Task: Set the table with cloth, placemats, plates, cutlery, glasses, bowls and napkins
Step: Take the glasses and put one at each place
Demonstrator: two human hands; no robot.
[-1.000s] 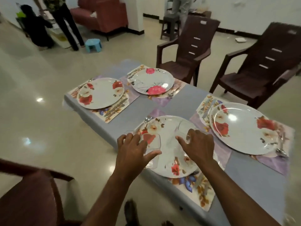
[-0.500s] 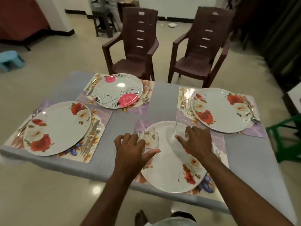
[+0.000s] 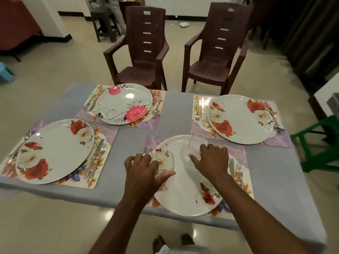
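A grey cloth [image 3: 176, 110] covers the table, with several floral placemats, each bearing a white flowered plate and cutlery. My left hand [image 3: 145, 173] grips clear glasses [image 3: 163, 160] from above, over the left part of the near plate [image 3: 183, 198]. My right hand [image 3: 212, 160] grips another clear glass [image 3: 196, 143] over the plate's far edge. A fork and knife [image 3: 236, 169] lie right of this plate. The far left plate [image 3: 124, 103], the left plate [image 3: 55, 151] and the right plate [image 3: 242, 118] stand untouched.
Two brown plastic chairs [image 3: 146, 52] [image 3: 218, 52] stand behind the table's far edge. A green stool [image 3: 319, 143] is at the right, a blue stool [image 3: 5, 72] far left. A person stands by a dark stool [image 3: 104, 21] at the back. My bare feet show below.
The view swung right and squared up to the table. Both hands kept hold of their glasses over the near plate and barely shifted.
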